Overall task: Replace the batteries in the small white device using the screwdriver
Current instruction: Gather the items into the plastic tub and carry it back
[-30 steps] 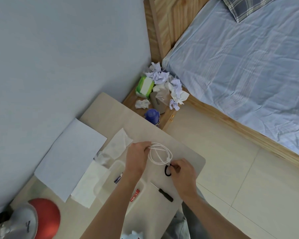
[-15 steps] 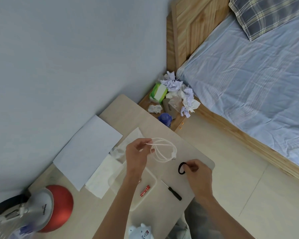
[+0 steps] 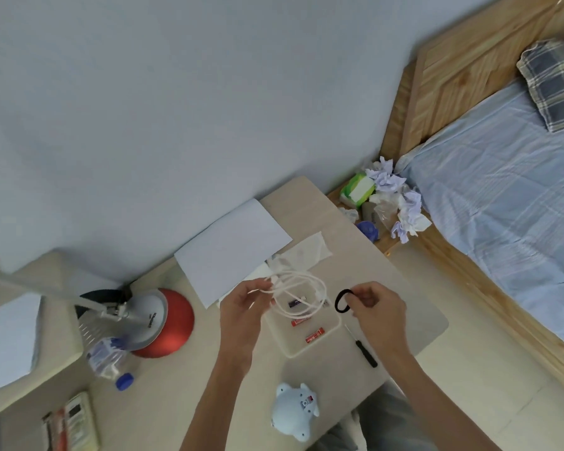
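Observation:
My left hand (image 3: 246, 304) pinches a coiled white cable (image 3: 302, 289) and holds it above a shallow white tray (image 3: 293, 348). In the tray lie red-and-white batteries (image 3: 315, 335) and a dark one. My right hand (image 3: 376, 304) pinches a black elastic band (image 3: 342, 301) just right of the cable. The black-handled screwdriver (image 3: 363, 348) lies on the table right of the tray, below my right hand. The small pale animal-shaped device (image 3: 293, 410) rests near the table's front edge, with a small dark opening showing on its side.
A white sheet of paper (image 3: 232, 249) and tissues lie behind the tray. A red desk lamp base (image 3: 166, 323), a plastic bottle (image 3: 109, 358) and a remote (image 3: 75, 421) stand at the left. Crumpled tissues (image 3: 394, 196) and a wooden bed (image 3: 485, 196) are at the right.
The black band has come off the white cable and my right hand has drawn it away to the right. The camera tilted, bringing the device, lamp and bottle into view.

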The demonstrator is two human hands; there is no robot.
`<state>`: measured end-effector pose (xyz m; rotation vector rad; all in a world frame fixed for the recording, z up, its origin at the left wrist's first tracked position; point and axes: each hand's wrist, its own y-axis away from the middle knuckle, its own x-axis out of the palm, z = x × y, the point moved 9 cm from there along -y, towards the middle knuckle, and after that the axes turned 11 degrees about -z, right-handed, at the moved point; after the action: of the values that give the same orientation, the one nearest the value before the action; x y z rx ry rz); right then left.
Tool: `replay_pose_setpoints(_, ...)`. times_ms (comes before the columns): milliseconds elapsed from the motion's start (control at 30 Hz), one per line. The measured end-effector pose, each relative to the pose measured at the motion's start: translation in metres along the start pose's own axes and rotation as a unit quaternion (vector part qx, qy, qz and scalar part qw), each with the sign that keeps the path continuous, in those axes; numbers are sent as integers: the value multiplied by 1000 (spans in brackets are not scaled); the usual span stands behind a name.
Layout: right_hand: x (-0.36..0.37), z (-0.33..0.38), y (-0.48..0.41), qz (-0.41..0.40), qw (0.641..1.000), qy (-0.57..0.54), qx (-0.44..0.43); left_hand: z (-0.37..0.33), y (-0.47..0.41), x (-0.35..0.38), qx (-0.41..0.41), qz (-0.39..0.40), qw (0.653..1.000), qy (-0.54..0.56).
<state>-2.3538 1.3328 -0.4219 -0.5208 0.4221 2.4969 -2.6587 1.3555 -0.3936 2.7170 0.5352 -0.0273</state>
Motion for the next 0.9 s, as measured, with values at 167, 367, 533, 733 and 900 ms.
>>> replay_pose_setpoints(167, 39, 10, 10, 63, 996, 45, -45, 23, 9, -46, -9, -47, 999, 25)
replay_pose_setpoints(367, 68, 7, 8, 78, 986, 129, -76, 64, 11, -65, -33, -94, 995, 30)
replay_pose_setpoints(533, 79, -5, 1, 84, 972, 202, -89, 81, 12, -53, -31, -124, 992, 20)
replay_pose_setpoints(733, 79, -19, -6, 92, 966, 230, -76, 94, 12, -33, -14, -120, 992, -46)
replay_pose_setpoints(900, 66, -27, -3, 113, 970, 207, -63, 102, 17, -21, -16, -109, 989, -96)
